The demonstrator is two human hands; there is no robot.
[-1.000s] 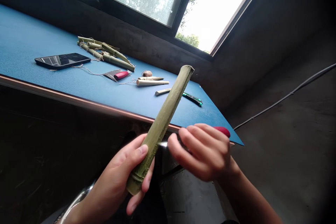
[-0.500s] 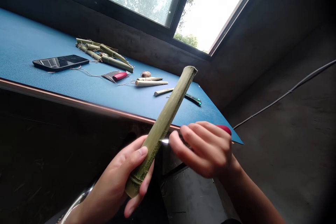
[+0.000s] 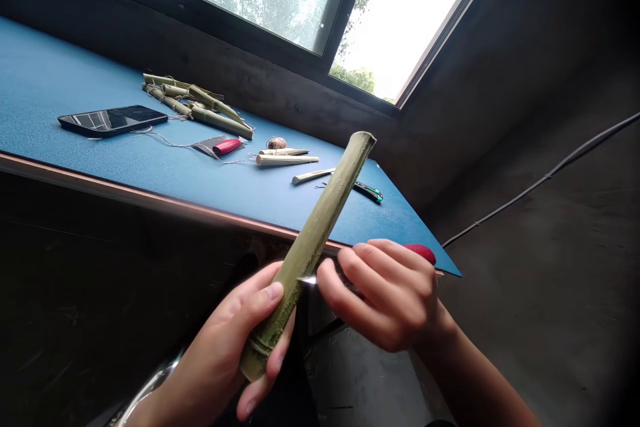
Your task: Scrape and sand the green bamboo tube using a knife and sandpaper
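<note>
Just off the near edge of the blue-topped table (image 3: 60, 73), you hold a length of green bamboo (image 3: 305, 260) up in the air, slanting away from you with its node end low. Your left hand (image 3: 220, 353) is wrapped firmly around that lower end, thumb on top. Your right hand (image 3: 385, 297) is clenched around a red-handled knife (image 3: 420, 253), whose bright blade tip (image 3: 307, 279) sits at the bamboo's side; whether it touches, you can't tell from here. The bamboo looks light and stiff, but its smooth skin may be slippery and its cut rim sharp, so the node end looks like the surest place to hold. On the table lie a phone (image 3: 113, 121), a bundle of bamboo pieces (image 3: 197, 107) strung with twine, a ball of twine (image 3: 277, 143), pale bamboo slats (image 3: 287, 160) and a green utility knife (image 3: 369, 191). No writing is legible on any of them.
</note>
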